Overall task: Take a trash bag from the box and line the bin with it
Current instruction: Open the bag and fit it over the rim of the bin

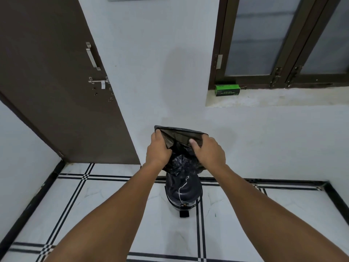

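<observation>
A black trash bag hangs in the air in front of me, its mouth pulled open. My left hand grips the left side of the bag's rim, and my right hand grips the right side with the thumb inside the opening. The bag's crumpled lower part drops down into the small dark pedal bin standing on the floor by the wall, directly below my hands. The green box of bags lies on the window ledge at the upper right.
A brown door with a metal handle and bolt stands to the left. A dark-framed window sits above the stone ledge on the right. The floor is white tile with black stripes.
</observation>
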